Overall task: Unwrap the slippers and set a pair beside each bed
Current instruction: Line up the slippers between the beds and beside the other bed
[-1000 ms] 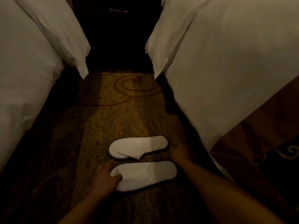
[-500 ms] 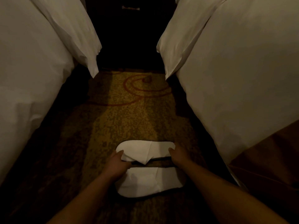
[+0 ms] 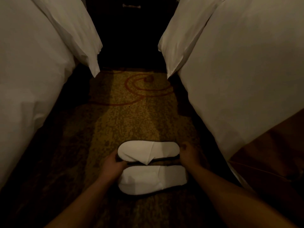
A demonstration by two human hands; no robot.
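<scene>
Two white slippers lie side by side on the patterned carpet (image 3: 131, 116) between two beds, toes pointing left. My left hand (image 3: 113, 167) grips the toe end of the far slipper (image 3: 148, 149), with the thumb on top. At that slipper's heel end, the curled fingers of my right hand (image 3: 189, 153) hold its edge. Its dark sole edge shows along the near side. The near slipper (image 3: 153, 179) rests flat just below, partly against my left hand. No wrapper is visible.
White bedding of the left bed (image 3: 29, 79) and the right bed (image 3: 238, 79) hangs down on both sides of a narrow aisle. A dark nightstand (image 3: 131, 30) with a drawer handle closes the far end. A brown bed skirt (image 3: 271, 153) shows at the lower right.
My left hand left the near slipper and took the far slipper's toe end. My right hand closed on its heel end. The far slipper now lies close against the near one.
</scene>
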